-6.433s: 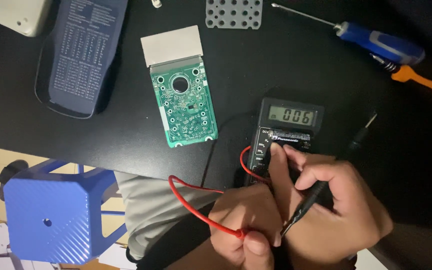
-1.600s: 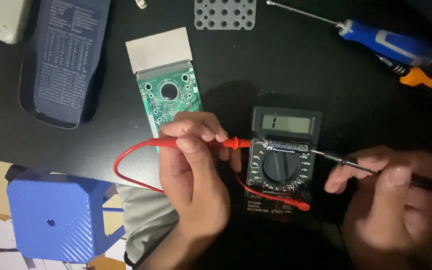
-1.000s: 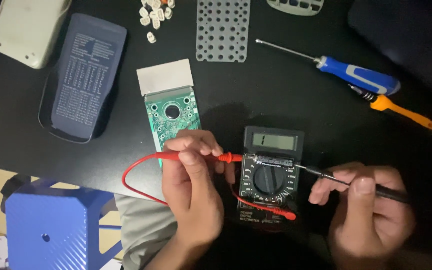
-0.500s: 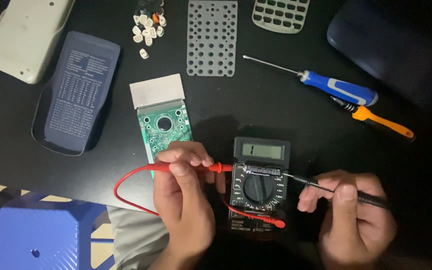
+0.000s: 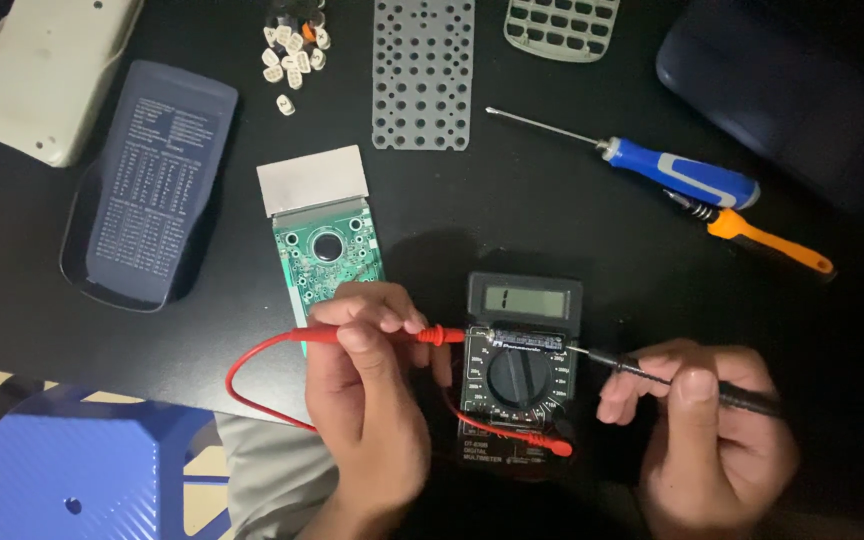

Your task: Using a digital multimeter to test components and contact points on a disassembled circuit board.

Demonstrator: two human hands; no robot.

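Observation:
My left hand (image 5: 367, 420) pinches the red test probe (image 5: 392, 335), its tip pointing right at one end of a small dark cylinder (image 5: 527, 341). The cylinder lies across a black digital multimeter (image 5: 519, 385), just under its display. My right hand (image 5: 712, 440) grips the black probe (image 5: 652, 372), whose metal tip touches the cylinder's other end. The red lead loops left under my left hand. A green circuit board (image 5: 327, 255) with a grey screen panel lies just above my left hand.
On the black table lie a blue-handled screwdriver (image 5: 677, 172), an orange-handled one (image 5: 767, 240), a grey perforated rubber mat (image 5: 422, 70), a keypad frame (image 5: 562, 25), loose key caps (image 5: 292, 55), a dark calculator cover (image 5: 147, 180), a beige casing (image 5: 47, 70) and a dark pouch (image 5: 792, 90). A blue stool (image 5: 92, 475) stands lower left.
Six seconds ago both hands were bunched at the meter's lower edge; now each holds a probe at one end of the cylinder. Over the last second the view shifted, showing more of the table's far side.

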